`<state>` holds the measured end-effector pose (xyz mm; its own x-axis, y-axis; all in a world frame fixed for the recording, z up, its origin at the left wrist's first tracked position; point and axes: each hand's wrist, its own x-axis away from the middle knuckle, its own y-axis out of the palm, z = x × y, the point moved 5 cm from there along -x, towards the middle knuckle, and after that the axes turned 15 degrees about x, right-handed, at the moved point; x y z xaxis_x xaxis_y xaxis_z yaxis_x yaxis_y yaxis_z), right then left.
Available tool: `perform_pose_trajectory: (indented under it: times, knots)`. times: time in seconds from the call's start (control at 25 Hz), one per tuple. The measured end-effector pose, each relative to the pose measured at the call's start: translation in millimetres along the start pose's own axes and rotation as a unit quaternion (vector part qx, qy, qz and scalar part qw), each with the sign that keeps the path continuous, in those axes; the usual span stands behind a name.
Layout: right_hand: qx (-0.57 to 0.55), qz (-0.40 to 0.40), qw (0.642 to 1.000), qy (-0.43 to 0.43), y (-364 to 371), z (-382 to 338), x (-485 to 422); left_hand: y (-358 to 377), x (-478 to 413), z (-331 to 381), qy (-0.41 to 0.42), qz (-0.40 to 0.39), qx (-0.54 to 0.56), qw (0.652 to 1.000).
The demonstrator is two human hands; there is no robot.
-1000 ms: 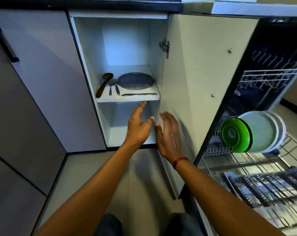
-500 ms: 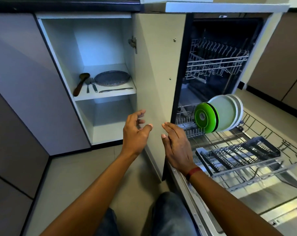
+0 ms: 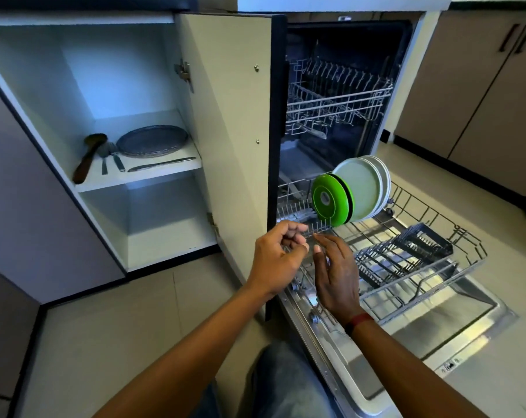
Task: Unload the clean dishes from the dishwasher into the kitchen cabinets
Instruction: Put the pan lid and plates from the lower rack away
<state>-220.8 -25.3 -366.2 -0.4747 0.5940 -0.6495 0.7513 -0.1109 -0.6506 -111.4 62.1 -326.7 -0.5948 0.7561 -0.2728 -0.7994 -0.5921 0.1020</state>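
On the left cabinet shelf (image 3: 177,172) a grey plate (image 3: 152,140) and cutlery (image 3: 160,164) are stowed; several plates (image 3: 361,188) are left in the lower rack (image 3: 469,253); nothing is held, left fingers (image 3: 294,229) loosely curled, right fingers (image 3: 331,242) spread.

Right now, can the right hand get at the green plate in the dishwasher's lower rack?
Probably yes. The right hand, open and empty, is close to the green plate, first in its row in the pulled-out lower rack; nothing stands between.
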Motion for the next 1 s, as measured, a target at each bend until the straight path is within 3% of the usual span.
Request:
perform_pose_trajectory:
  times: [0.28,0.44,0.52,0.76,1.0]
  knots:
    - [0.098,-0.028,0.984,0.149,0,77,-14,67,-60,-39,-0.138,-0.050,-0.022,0.989]
    - [0.066,-0.042,0.948,0.308,1,130,-25,89,-88,-61,-0.217,-0.042,0.020,0.975]
    - [0.061,-0.059,0.935,0.345,3,154,-33,94,-100,-70,-0.232,-0.035,0.024,0.972]
    - [0.094,-0.148,0.931,0.319,31,201,-78,113,-142,-107,-0.258,-0.004,0.031,0.966]
    - [0.092,-0.196,0.926,0.308,59,234,-122,127,-181,-142,-0.294,0.033,-0.092,0.951]
